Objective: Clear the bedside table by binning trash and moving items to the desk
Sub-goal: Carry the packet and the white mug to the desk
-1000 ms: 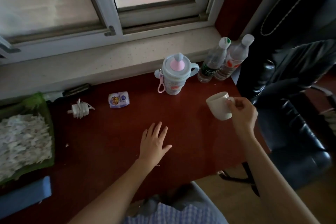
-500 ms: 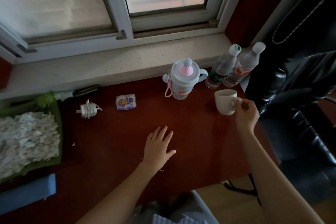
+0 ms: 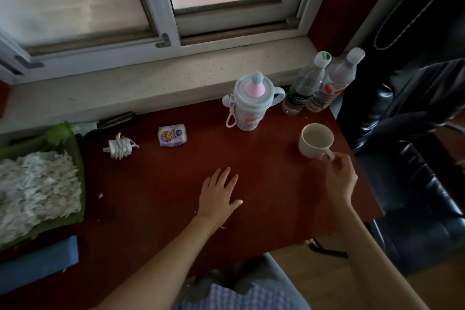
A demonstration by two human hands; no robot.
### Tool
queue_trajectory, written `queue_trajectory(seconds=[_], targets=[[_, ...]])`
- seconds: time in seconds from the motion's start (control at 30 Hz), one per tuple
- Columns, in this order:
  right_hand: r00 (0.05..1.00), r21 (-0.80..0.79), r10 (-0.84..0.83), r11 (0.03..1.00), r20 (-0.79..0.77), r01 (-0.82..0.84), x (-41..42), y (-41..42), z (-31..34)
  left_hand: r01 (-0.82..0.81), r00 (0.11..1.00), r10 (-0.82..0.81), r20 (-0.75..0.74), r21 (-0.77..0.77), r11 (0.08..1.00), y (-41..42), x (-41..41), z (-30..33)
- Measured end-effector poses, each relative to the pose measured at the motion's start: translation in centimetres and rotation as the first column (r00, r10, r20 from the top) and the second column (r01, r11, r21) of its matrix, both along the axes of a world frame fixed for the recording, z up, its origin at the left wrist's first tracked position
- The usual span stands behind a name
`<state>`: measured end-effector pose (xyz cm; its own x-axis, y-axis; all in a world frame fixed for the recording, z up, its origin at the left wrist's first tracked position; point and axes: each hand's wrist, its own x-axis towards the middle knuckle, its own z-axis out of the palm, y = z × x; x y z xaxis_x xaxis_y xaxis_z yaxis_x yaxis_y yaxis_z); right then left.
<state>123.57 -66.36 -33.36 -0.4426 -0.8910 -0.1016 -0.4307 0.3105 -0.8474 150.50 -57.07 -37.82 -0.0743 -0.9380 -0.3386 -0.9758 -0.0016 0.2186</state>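
A white mug (image 3: 315,140) stands upright on the red-brown desk (image 3: 161,189) near its right edge, the right hand (image 3: 339,178) pinching its handle. The left hand (image 3: 218,195) lies flat on the desk, fingers spread. A child's cup (image 3: 247,106) and two water bottles (image 3: 319,83) stand behind.

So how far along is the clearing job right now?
Done: the mug stands on the desk. In hand: the right hand pinches its handle; the left hand lies flat on the desk. Left: the bedside table is out of view, so I cannot tell.
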Motion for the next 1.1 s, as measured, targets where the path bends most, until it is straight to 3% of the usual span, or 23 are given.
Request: queue_trajectory(seconds=[0.4, 1.1], targets=[[0.998, 0.026, -0.053, 0.998, 0.026, 0.052, -0.5, 2.1, -0.6, -0.002, 1.000, 0.002, -0.015, -0.033, 0.999, 0.1, 0.1, -0.3], [0.997, 0.079, -0.074, 0.994, -0.014, 0.075, 0.2, -3.6, -0.4, -0.007, 1.000, 0.007, 0.005, -0.018, 1.000, 0.1, -0.2, -0.2]])
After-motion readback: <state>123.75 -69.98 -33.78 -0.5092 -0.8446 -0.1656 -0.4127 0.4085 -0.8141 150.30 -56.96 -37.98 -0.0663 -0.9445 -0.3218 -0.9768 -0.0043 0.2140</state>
